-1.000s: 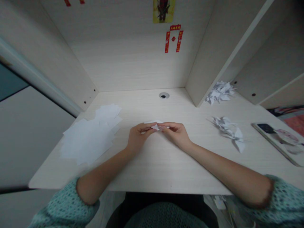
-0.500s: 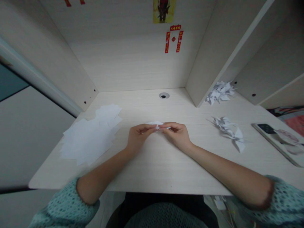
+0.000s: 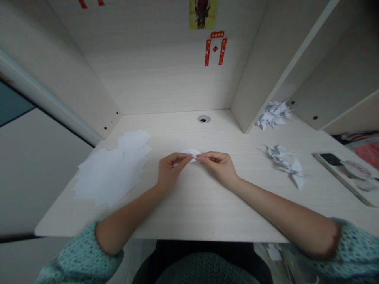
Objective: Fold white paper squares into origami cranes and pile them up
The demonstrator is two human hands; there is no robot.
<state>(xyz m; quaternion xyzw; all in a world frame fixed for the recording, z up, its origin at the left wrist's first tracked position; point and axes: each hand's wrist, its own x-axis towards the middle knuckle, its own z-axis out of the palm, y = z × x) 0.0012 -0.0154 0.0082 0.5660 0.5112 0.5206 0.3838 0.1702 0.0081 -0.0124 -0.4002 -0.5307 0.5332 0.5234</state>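
Observation:
A small folded piece of white paper is between my two hands, just over the middle of the desk; the fingers cover much of it. My left hand pinches its left side between thumb and fingertips. From the other side my right hand grips the paper the same way, its thumb close to the left one. Loose sheets of white paper lie spread in an overlapping pile to the left. On the right rest several folded paper pieces with pointed ends, some looking like paper cranes.
A heap of more folded paper sits behind the upright divider. At the far right lies a phone, lens side up. A round cable hole is near the back panel. The desk's front edge runs before my lap.
My fingertips have shifted slightly on the folded paper, and a bit more of it shows between them. Both hands stay at nearly the same place; the view moved very little.

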